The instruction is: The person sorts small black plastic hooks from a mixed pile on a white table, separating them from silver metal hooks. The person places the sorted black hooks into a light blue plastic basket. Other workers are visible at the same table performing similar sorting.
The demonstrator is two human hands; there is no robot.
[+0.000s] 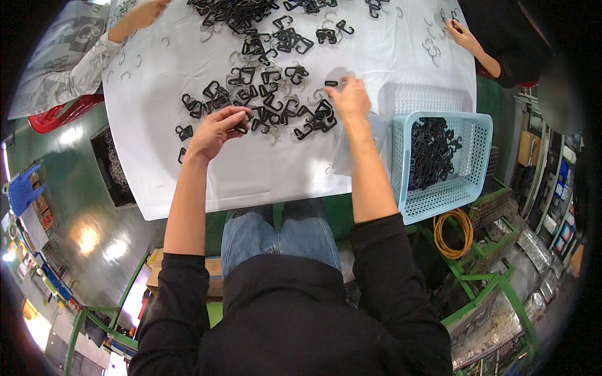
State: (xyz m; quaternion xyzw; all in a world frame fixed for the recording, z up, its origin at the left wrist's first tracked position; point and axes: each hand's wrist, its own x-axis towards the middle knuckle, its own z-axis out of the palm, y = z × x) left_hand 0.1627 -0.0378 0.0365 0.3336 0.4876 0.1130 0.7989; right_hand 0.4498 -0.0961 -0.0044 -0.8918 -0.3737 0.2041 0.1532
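Pinch of my left hand (214,130) is narrow, closed on a black clip (241,128) above the near edge of a scatter of black clips (323,119) and metal hooks on the white-covered table (269,182). My right hand (350,99) is over the table, thumb and fingers parted just beside a small black piece (331,83); whether they hold it, I cannot tell. A light-blue basket (439,205) at my right contains further black clips.
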